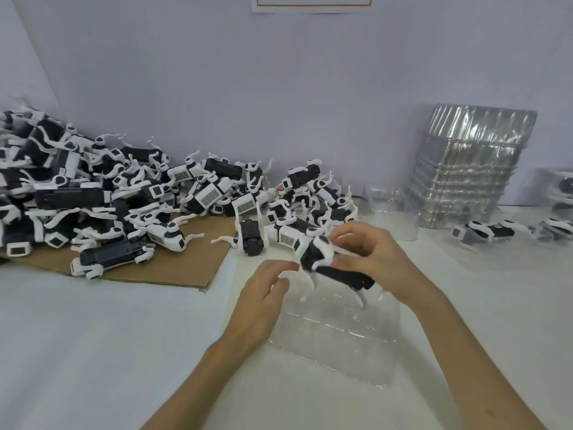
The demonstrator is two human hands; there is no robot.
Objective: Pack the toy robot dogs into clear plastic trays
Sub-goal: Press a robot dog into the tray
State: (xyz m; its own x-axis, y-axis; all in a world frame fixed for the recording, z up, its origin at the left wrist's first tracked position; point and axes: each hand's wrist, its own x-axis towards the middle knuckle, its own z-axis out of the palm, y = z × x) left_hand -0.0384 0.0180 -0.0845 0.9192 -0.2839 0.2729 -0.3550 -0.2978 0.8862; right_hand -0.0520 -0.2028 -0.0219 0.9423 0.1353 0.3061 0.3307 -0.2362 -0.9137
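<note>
A black and white toy robot dog hangs over a clear plastic tray lying on the white table. My right hand grips the dog from behind, fingers curled round its front end. My left hand hovers just left of the dog with relaxed fingers; its fingertips are close to the dog's white leg, and contact is unclear. The dog's white legs point down toward the tray.
A big heap of toy dogs covers the left and back, partly on a cardboard sheet. A stack of clear trays leans at the back right. Trays holding dogs lie at the right.
</note>
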